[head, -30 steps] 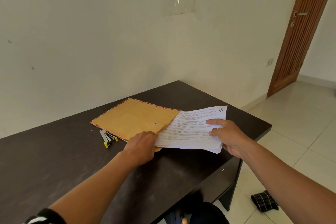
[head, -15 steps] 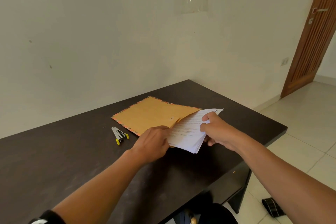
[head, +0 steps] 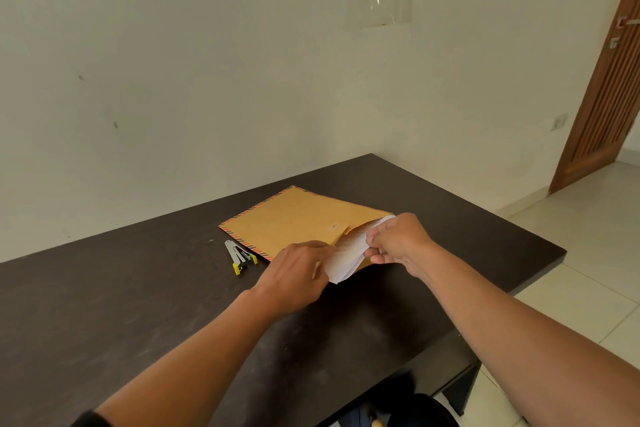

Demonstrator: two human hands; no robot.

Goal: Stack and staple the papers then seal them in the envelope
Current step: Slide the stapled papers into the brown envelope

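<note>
Head view: insertion was judged to be the step in hand — the papers (head: 348,255), partly lodged in the envelope (head: 298,218) on the surface (head: 138,305), were pinched at their free end by the right hand (head: 398,243), while the envelope's mouth was gripped by the left hand (head: 298,270). Next, the papers were to be pushed fully home — then sealed in
</note>
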